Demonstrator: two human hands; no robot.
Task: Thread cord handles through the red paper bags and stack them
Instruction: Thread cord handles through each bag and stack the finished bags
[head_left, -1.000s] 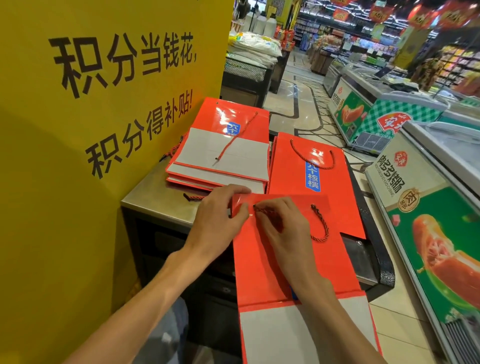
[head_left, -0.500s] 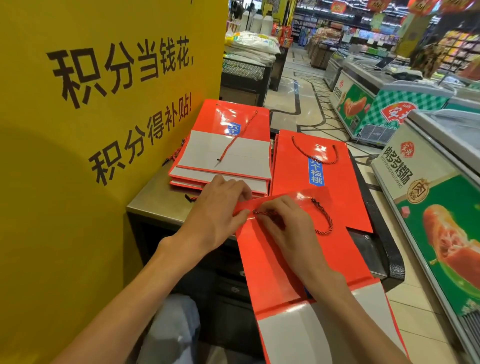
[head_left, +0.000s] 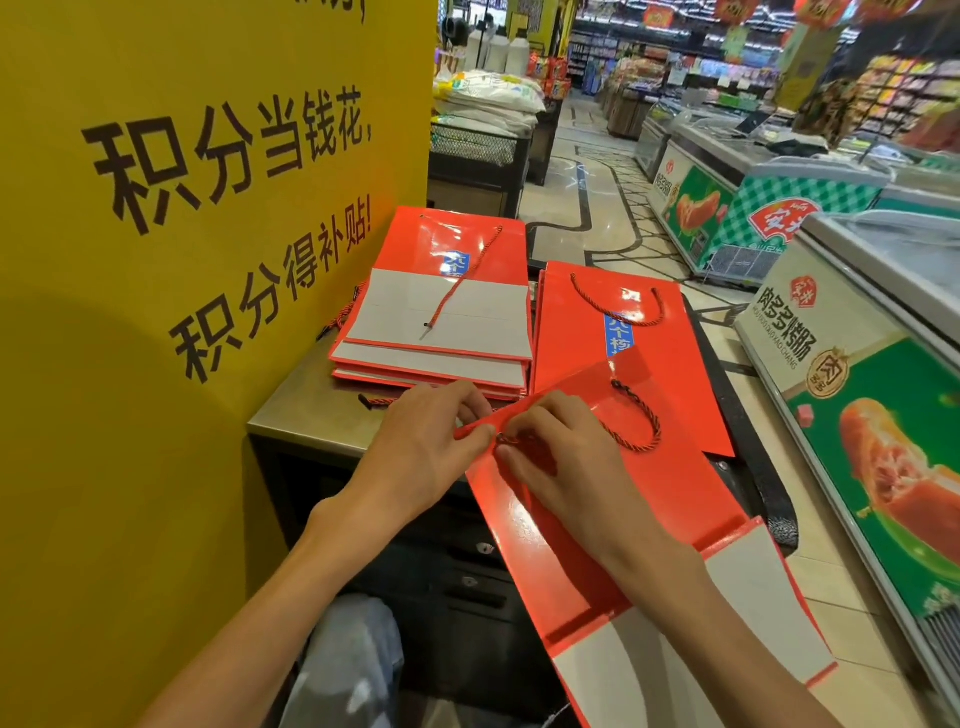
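A flat red paper bag (head_left: 670, 483) lies tilted across the counter edge, its top rim lifted. My left hand (head_left: 421, 447) pinches the bag's top left corner. My right hand (head_left: 566, 467) pinches the free end of a dark red cord handle (head_left: 641, 421) at the rim; the cord's other end sits knotted in the right hole. Behind it lies a red bag with its handle fitted (head_left: 613, 322). A stack of red bags (head_left: 441, 322) sits to the left with a loose cord (head_left: 462, 275) on top.
A metal counter (head_left: 306, 405) carries the bags, beside a tall yellow sign wall (head_left: 182, 260). Chest freezers (head_left: 857, 395) line the right side across a tiled aisle. Another loose cord (head_left: 379, 401) lies by the stack's near edge.
The bag has swung clockwise, its top rim rising off the counter. Both hands stay at the rim, shifted slightly right, with the cord loop pulled further right.
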